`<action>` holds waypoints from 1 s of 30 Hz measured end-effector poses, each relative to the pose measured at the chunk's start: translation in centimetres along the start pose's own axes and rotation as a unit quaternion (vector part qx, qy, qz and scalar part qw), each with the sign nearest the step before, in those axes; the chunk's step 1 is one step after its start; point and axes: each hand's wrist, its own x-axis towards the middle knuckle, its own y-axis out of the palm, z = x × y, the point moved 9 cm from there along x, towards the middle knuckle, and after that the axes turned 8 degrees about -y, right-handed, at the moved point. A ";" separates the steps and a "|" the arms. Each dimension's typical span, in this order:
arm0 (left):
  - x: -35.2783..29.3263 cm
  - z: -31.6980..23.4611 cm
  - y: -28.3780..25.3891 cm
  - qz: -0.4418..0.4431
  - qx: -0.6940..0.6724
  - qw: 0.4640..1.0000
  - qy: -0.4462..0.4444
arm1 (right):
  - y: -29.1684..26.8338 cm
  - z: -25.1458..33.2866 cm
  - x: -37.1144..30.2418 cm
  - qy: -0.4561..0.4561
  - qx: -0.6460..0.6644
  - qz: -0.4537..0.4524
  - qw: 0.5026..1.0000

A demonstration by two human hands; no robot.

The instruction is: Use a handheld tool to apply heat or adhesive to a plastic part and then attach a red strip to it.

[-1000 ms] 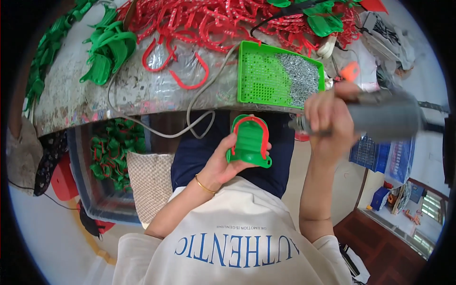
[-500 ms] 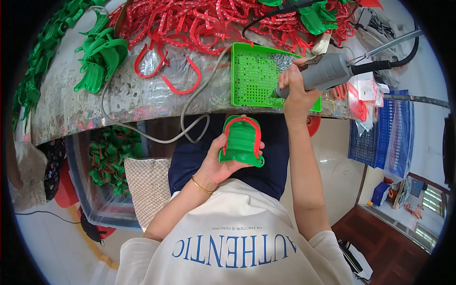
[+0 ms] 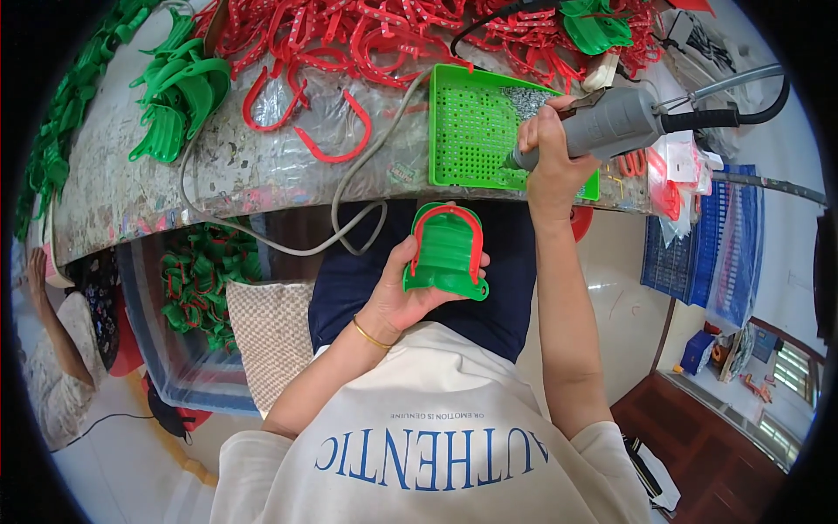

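Observation:
In my left hand (image 3: 397, 284), above my lap, is a green curved plastic piece (image 3: 447, 249) with a red U-shaped plastic band (image 3: 477, 236) lying along its edge. My thumb presses on one side and my fingers wrap behind it. My right hand (image 3: 557, 170) is closed around a grey electric screwdriver (image 3: 615, 122), fingers curled near its front end. Its tip points down and left into a shallow bright green perforated basket (image 3: 434, 131) on the bench. Small silvery screws (image 3: 527, 101) are heaped at the basket's far side.
Red dotted bands (image 3: 349, 35) pile along the back of the bench (image 3: 262, 175). Stacked green pieces (image 3: 179, 96) lie at left. A grey cable (image 3: 336, 227) loops over the front edge. Below left stands a bin (image 3: 144, 349) of green-and-red pieces. Another person's arm (image 3: 61, 323) shows far left.
The whole view has shifted slightly. My hands keep the same grips, with the screwdriver tip still at the basket. The other person's forearm has come into view at far left.

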 end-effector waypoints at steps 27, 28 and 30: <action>-0.3 0.1 0.9 -0.008 -0.022 1.000 0.014 | 7.4 7.4 -7.3 0.108 0.133 0.108 0.979; -0.3 0.2 0.8 -0.007 -0.021 1.000 0.012 | 7.4 7.3 -7.4 0.109 0.134 0.108 0.979; -0.2 0.2 0.7 -0.007 -0.021 1.000 0.011 | 7.4 7.2 -7.4 0.104 0.134 0.113 0.979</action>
